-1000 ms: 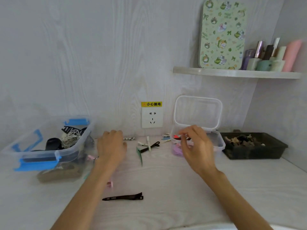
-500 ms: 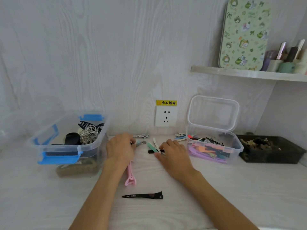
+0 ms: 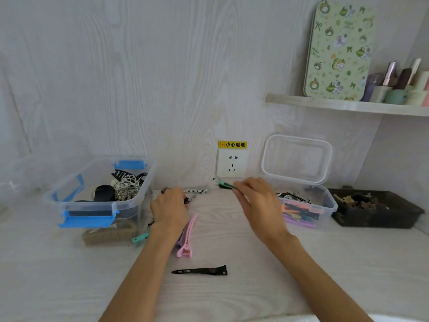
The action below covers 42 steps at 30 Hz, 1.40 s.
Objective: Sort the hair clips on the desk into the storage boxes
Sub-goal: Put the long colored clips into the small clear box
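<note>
At a pale desk (image 3: pixel 255 287), a person's right hand (image 3: pixel 257 201) pinches thin green and black hair clips (image 3: pixel 224 185), raised beside the open clear plastic box (image 3: pixel 308 211) of flat clips, and should release only above it, while the left hand (image 3: pixel 170 208) curls over small dark clips (image 3: pixel 189 199).

Both hands (image 3: pixel 170 206) (image 3: pixel 256 201) curled, forearms outstretched

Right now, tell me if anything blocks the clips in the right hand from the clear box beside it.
Nothing visible does. The right hand pinches green and black clips just left of the clear box, whose lid stands open against the wall.
</note>
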{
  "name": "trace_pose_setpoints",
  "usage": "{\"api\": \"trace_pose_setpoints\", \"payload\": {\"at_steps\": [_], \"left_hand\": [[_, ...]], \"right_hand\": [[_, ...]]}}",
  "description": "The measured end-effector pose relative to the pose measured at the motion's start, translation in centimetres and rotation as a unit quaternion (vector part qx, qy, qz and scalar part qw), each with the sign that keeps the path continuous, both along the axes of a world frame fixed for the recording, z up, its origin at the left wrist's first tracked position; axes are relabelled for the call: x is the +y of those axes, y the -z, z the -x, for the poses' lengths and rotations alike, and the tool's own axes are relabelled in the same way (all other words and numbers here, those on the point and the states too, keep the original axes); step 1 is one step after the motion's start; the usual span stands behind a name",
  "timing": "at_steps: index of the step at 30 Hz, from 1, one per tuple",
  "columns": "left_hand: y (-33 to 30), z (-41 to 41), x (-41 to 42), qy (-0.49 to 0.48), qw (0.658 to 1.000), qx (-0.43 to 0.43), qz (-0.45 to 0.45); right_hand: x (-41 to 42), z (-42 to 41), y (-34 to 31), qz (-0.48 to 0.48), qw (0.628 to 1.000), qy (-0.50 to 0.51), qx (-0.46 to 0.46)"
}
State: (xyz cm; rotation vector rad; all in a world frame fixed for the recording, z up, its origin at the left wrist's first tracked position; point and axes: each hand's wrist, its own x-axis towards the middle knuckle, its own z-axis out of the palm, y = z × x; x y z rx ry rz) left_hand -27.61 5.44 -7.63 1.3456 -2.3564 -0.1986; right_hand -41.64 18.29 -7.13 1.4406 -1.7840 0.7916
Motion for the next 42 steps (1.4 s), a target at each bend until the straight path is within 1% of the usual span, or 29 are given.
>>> {"api": "trace_pose_setpoints", "payload": {"at_steps": [2, 4, 6, 7, 9, 10, 12, 16, 19, 21, 23, 27, 28, 32, 33, 35, 37, 38, 40, 42], "left_hand": [[0.2, 0.0, -0.2, 0.021, 1.000, -0.005, -0.004], [0.3, 0.1, -0.1, 0.041, 0.999, 0.000, 0.012], [0.1, 0.4, 0.1, 0.053, 0.997, 0.035, 0.040], [-0.1, 0.6, 0.2, 0.058, 0.995, 0.061, 0.057], [-0.4, 1.2, 0.8, 0.069, 0.987, 0.106, 0.096], [-0.7, 1.5, 1.3, 0.075, 0.983, 0.125, 0.112], [-1.3, 2.2, 2.4, 0.093, 0.974, 0.160, 0.133], [-3.1, 5.4, 4.7, 0.164, 0.955, 0.204, 0.143], [-4.5, 9.3, 6.8, 0.244, 0.938, 0.203, 0.142], [-4.9, 11.8, 8.2, 0.289, 0.930, 0.179, 0.140], [-4.5, 13.8, 9.0, 0.314, 0.931, 0.138, 0.126], [-3.6, 15.0, 9.4, 0.321, 0.944, 0.073, 0.023], [-3.6, 14.6, 9.4, 0.319, 0.945, 0.064, 0.013], [-3.8, 9.8, 7.8, 0.293, 0.954, 0.069, 0.006], [-3.8, 8.1, 7.1, 0.272, 0.961, 0.057, 0.006], [-3.6, 4.3, 5.6, 0.187, 0.982, -0.012, 0.022], [-3.4, 1.0, 4.4, 0.079, 0.991, -0.106, 0.024], [-3.5, -0.5, 4.0, 0.036, 0.987, -0.157, 0.013], [-3.5, -2.1, 3.7, -0.004, 0.969, -0.245, -0.020], [-2.9, -2.6, 3.5, -0.007, 0.954, -0.297, -0.030]], "right_hand": [[1.8, 1.9, -1.3, 0.061, 0.998, 0.028, -0.015], [4.0, 4.8, -2.0, 0.092, 0.991, 0.095, -0.038], [6.1, 7.3, -1.9, 0.063, 0.980, 0.168, -0.081], [6.7, 8.1, -1.6, 0.033, 0.976, 0.185, -0.111], [7.2, 8.9, -0.9, -0.014, 0.967, 0.190, -0.169], [7.2, 9.1, -0.6, -0.020, 0.965, 0.187, -0.184], [7.2, 9.1, -0.3, -0.023, 0.965, 0.183, -0.185], [7.2, 8.9, -0.3, 0.010, 0.968, 0.167, -0.189], [7.2, 8.9, -0.2, 0.068, 0.966, 0.152, -0.196], [7.2, 9.0, -0.1, 0.111, 0.960, 0.158, -0.205], [7.1, 9.0, 0.0, 0.138, 0.953, 0.170, -0.209], [7.1, 9.0, 0.4, 0.154, 0.955, 0.173, -0.185], [7.0, 9.1, 0.5, 0.153, 0.956, 0.173, -0.181], [6.6, 8.6, 0.7, 0.123, 0.969, 0.150, -0.154], [6.6, 8.3, 0.6, 0.120, 0.973, 0.133, -0.148], [6.5, 7.5, 0.5, 0.116, 0.980, 0.087, -0.136], [6.2, 6.5, 0.7, 0.068, 0.987, 0.015, -0.146], [5.8, 5.8, 0.7, 0.027, 0.988, -0.025, -0.151], [5.2, 4.1, 0.7, -0.066, 0.985, -0.079, -0.135], [4.7, 2.4, 0.9, -0.154, 0.977, -0.106, -0.105]]}}
